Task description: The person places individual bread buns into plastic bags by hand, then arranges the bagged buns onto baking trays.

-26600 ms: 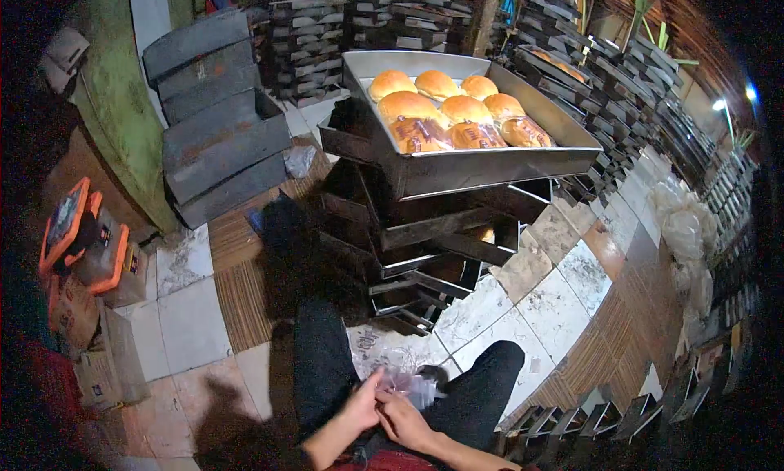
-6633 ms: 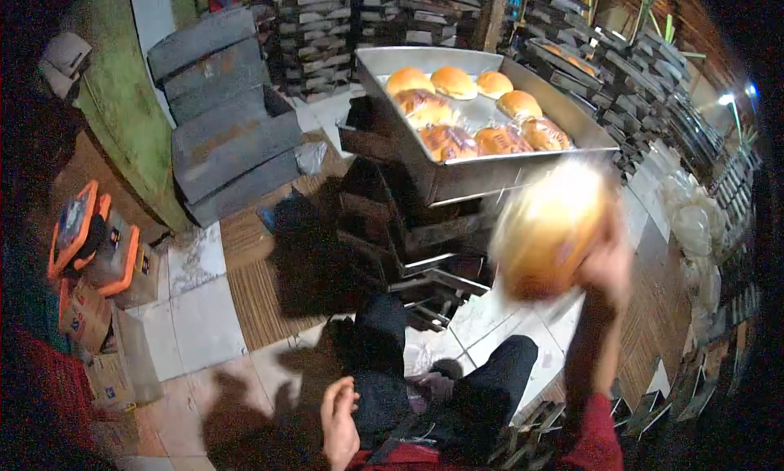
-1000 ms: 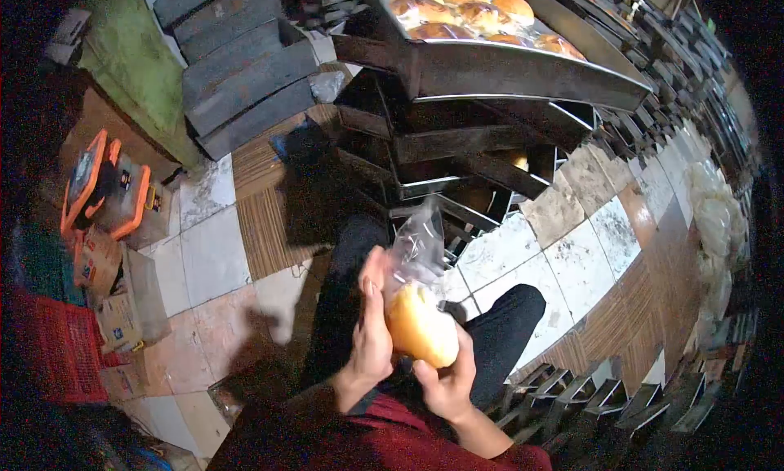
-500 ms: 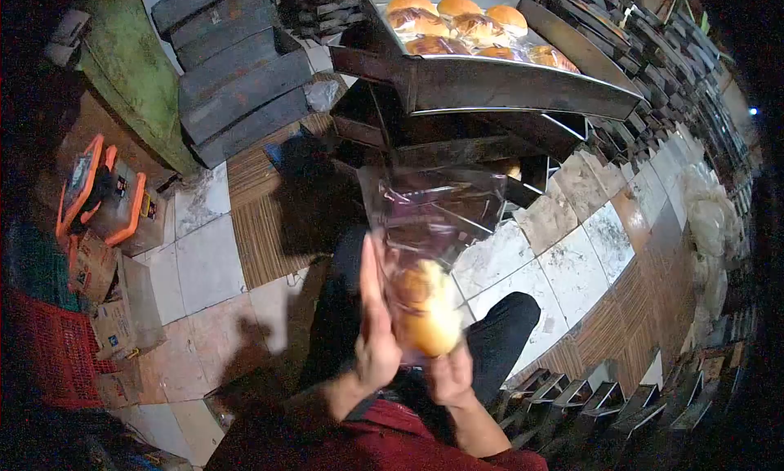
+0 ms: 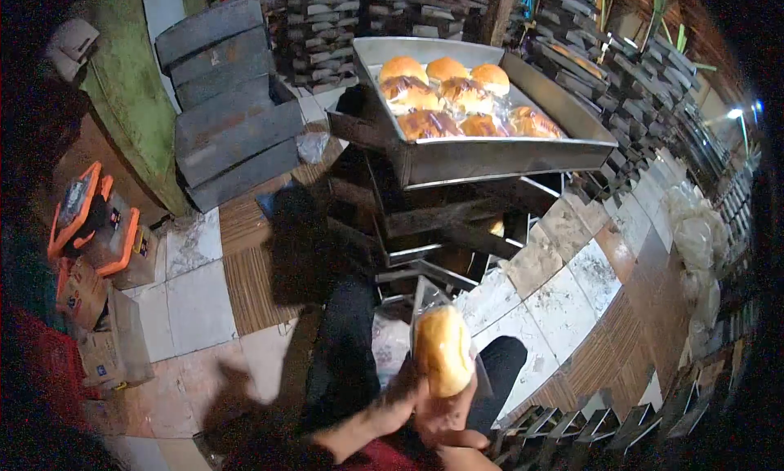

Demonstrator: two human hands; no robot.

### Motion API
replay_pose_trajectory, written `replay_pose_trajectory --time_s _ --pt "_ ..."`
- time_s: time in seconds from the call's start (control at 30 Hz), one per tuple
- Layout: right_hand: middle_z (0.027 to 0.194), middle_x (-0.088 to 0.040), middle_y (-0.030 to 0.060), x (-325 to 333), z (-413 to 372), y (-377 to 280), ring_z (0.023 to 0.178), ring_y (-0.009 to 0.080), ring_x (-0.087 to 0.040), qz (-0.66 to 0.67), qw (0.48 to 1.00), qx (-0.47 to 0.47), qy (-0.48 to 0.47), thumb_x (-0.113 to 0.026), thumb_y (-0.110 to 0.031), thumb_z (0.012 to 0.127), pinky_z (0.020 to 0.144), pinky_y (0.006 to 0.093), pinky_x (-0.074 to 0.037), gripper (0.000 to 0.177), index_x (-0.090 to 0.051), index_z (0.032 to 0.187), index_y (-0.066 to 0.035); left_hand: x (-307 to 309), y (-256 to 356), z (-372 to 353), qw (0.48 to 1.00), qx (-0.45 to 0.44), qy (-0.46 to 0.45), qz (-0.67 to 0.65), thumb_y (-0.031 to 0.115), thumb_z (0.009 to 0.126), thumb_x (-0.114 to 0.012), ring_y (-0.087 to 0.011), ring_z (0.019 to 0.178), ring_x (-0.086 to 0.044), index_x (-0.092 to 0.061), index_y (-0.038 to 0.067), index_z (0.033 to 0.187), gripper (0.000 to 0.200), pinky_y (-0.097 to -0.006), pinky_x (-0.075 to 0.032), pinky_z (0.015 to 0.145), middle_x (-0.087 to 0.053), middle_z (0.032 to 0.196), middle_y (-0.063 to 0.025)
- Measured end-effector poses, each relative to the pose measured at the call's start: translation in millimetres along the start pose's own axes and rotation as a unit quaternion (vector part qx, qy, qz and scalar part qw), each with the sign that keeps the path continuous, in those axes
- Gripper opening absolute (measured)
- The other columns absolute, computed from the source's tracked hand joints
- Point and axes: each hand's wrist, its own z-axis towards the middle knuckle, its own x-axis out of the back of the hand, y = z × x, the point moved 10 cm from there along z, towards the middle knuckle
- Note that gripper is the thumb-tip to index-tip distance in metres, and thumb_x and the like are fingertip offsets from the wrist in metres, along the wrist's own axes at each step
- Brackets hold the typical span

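Note:
A golden bread bun (image 5: 443, 351) sits inside a clear plastic bag (image 5: 421, 295), held upright low in front of me. My right hand (image 5: 445, 418) is closed round the lower end of the bagged bun. From the left, my left hand (image 5: 398, 407) presses against the bun's lower side, with its fingers closed and partly hidden. Beyond my hands, a metal tray (image 5: 490, 162) holds several buns (image 5: 469, 95); the back ones look bare, while shiny plastic covers those nearer me.
Dark metal trays are stacked crosswise under the top tray. Grey stacked pans (image 5: 233, 132) stand at the left, near an orange-handled box (image 5: 122, 238) and a red crate (image 5: 41, 357). More pans (image 5: 604, 426) lie at lower right, and plastic bags (image 5: 694, 234) hang at right.
The bagged bun has come lower and closer to me, and the bag no longer spreads out above it. My left hand has dropped from upright beside the bag. The view has tilted up.

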Motion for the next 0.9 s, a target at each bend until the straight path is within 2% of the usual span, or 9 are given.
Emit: replay_pose_trajectory --time_s 0.07,0.13,0.2,0.47,0.53,0.63,0.67,0.8,0.9 --pt "0.132 -0.033 0.0191 -63.8 -14.0 -33.0 0.121 0.0318 -0.035 -0.211 0.937 0.146 -0.237 -0.04 -0.05 0.086 0.101 0.04 -0.027 0.07 -0.023 0.135 -0.004 6.8 -2.8 1.8 0.997 -0.017 0.004 -0.074 0.056 0.066 -0.065 -0.0233 0.117 -0.039 -0.014 0.016 0.138 0.097 -0.0392 -0.036 0.096 -0.035 0.131 -0.0103" --pt "0.132 -0.031 0.0238 -30.4 8.2 -11.3 0.119 0.0381 -0.037 -0.384 0.894 0.151 -0.174 -0.072 -0.029 0.067 0.1 0.0444 -0.028 0.087 -0.023 0.131 0.003 -2.4 32.2 12.5 0.988 -0.076 0.021 -0.13 0.046 0.073 -0.065 -0.0237 0.111 -0.043 -0.017 0.019 0.137 0.085 -0.0381 -0.039 0.094 -0.038 0.127 -0.0106" --pt "0.127 -0.034 0.0312 -78.5 -5.5 3.8 0.117 0.0472 -0.033 -0.7 0.588 0.299 -0.275 -0.07 -0.045 0.065 0.099 0.0474 -0.027 0.091 -0.027 0.128 0.005 16.5 23.8 24.3 0.991 -0.01 0.1 -0.083 0.038 0.081 -0.059 -0.023 0.107 -0.046 -0.022 0.019 0.135 0.068 -0.0366 -0.041 0.091 -0.042 0.123 -0.0111" --pt "0.094 -0.051 0.0141 -54.8 -0.9 11.1 0.089 0.0319 -0.048 -0.82 0.4 0.322 -0.252 -0.057 -0.02 0.071 0.076 0.042 -0.039 0.031 -0.053 0.097 -0.004 56.9 -22.8 12.1 0.924 0.234 0.184 -0.239 0.06 0.08 -0.044 -0.0251 0.09 -0.057 -0.053 0.006 0.107 0.06 -0.0428 -0.045 0.082 -0.059 0.099 -0.0105" --pt "0.083 -0.048 0.0102 -58.0 18.6 13.5 0.08 0.027 -0.046 -0.781 0.481 0.321 -0.235 -0.053 -0.013 0.068 0.069 0.0396 -0.037 0.016 -0.05 0.082 -0.008 76.7 -46.2 17.8 0.924 0.235 0.236 -0.188 0.058 0.081 -0.045 -0.0253 0.091 -0.057 -0.053 0.006 0.108 0.059 -0.0408 -0.046 0.081 -0.058 0.103 -0.0097" --pt "0.089 -0.051 0.0072 -82.5 -50.2 33.5 0.086 0.0251 -0.048 -0.754 0.386 0.387 -0.365 -0.056 -0.015 0.07 0.074 0.0404 -0.037 0.031 -0.056 0.1 -0.009 60.8 -32.4 30.5 0.944 0.186 0.159 -0.22 0.057 0.08 -0.048 -0.0296 0.096 -0.056 -0.046 0.006 0.113 0.061 -0.0449 -0.046 0.085 -0.054 0.106 -0.0159" --pt "0.089 -0.051 0.0075 -85.6 -58.2 17.8 0.085 0.0246 -0.048 -0.692 0.502 0.399 -0.331 -0.063 -0.019 0.069 0.073 0.039 -0.036 0.032 -0.061 0.101 -0.013 36.4 0.8 26.9 0.949 0.148 0.169 -0.22 0.057 0.08 -0.048 -0.0318 0.098 -0.055 -0.044 0.006 0.114 0.062 -0.0481 -0.045 0.087 -0.052 0.109 -0.0177" --pt "0.083 -0.054 0.0072 -69.1 -24.3 -36.1 0.076 0.0251 -0.05 -0.726 0.572 0.362 -0.125 -0.068 -0.014 0.071 0.074 0.0358 -0.038 0.023 -0.063 0.094 -0.011 20.3 66.9 36.1 0.973 -0.071 0.097 -0.195 0.056 0.081 -0.046 -0.0312 0.114 -0.043 -0.041 0.012 0.122 0.06 -0.0576 -0.04 0.088 -0.045 0.122 -0.0051" --pt "0.079 -0.058 0.0108 0.4 13.0 7.6 0.069 0.0242 -0.056 -0.497 0.857 -0.009 -0.138 -0.066 -0.011 0.075 0.062 0.0277 -0.045 0.019 -0.058 0.089 -0.001 18.0 81.3 38.0 0.976 -0.117 0.086 -0.161 0.055 0.083 -0.043 -0.0291 0.116 -0.042 -0.041 0.013 0.123 0.058 -0.0546 -0.042 0.087 -0.046 0.122 -0.0024"
